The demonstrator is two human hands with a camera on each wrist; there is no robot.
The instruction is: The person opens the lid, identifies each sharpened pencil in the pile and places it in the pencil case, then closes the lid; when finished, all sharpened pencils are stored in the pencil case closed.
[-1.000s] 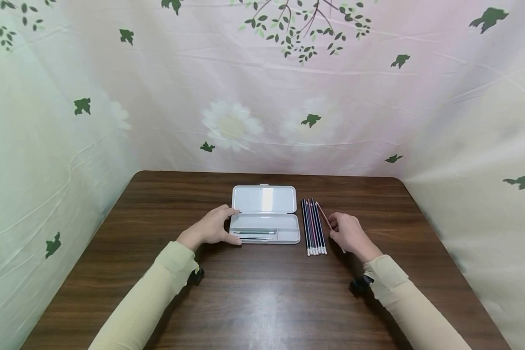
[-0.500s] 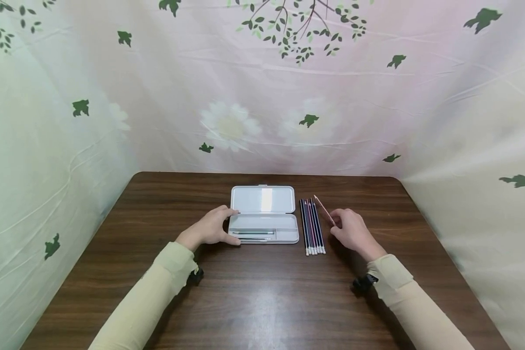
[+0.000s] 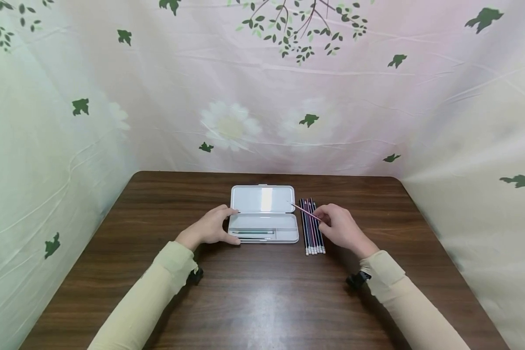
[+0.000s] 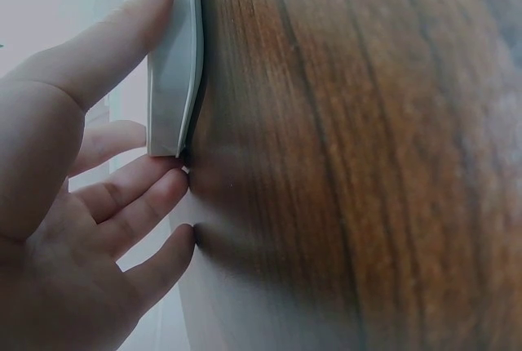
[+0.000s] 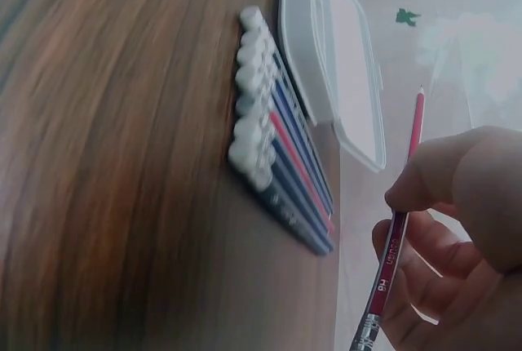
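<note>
A white pencil case [image 3: 264, 221] lies with its lid raised back, a green pencil [image 3: 258, 232] and another thin dark stick inside its front compartment. My left hand [image 3: 211, 226] holds the case's left end, thumb along the front wall, fingers at the end and back. In the left wrist view the thumb presses the case's side wall [image 4: 173, 82]. My right hand [image 3: 342, 229] pinches a red pencil [image 3: 306, 212] between thumb and fingers, raised over the pencil row [image 3: 311, 231], its point towards the lid. In the right wrist view the red pencil [image 5: 391, 261] shows "HB" lettering.
The row holds several dark pencils and a red one, white erasers towards me, just right of the case. All lies on a brown wooden table [image 3: 245, 301]. A pale cloth [image 3: 262, 97] with leaves and birds hangs behind and at both sides.
My right hand has lifted the red pencil off the table at the row's right side and carried it left over the row, tipping it towards the case. The left hand keeps its place.
</note>
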